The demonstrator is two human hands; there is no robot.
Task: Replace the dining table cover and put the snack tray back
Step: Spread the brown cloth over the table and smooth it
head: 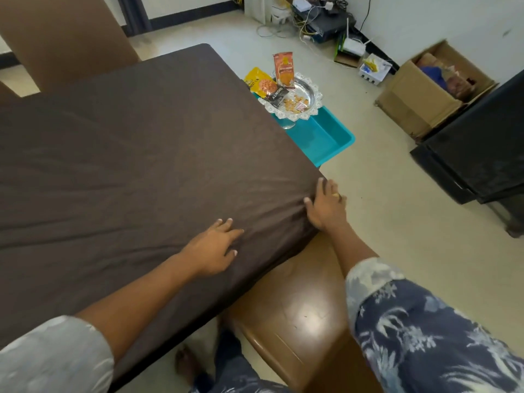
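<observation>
A dark brown cover [136,148] is stretched over the dining table and fills the left and middle of the view. My left hand [214,246] lies flat on the cover near the table's near right corner, fingers spread. My right hand [326,207] presses against the cover at that corner, fingers apart over bunched fabric at the edge. Beyond the table's right side, a silver snack tray [307,93] with snack packets [283,70] and loose nuts rests on a teal plastic bin [326,137] on the floor.
A brown chair seat [300,302] stands under the near corner, and another brown chair back [62,38] is at the far left. On the floor at the right are a cardboard box [419,100] and a black cabinet [482,154]. Cables and routers [320,21] clutter the far wall.
</observation>
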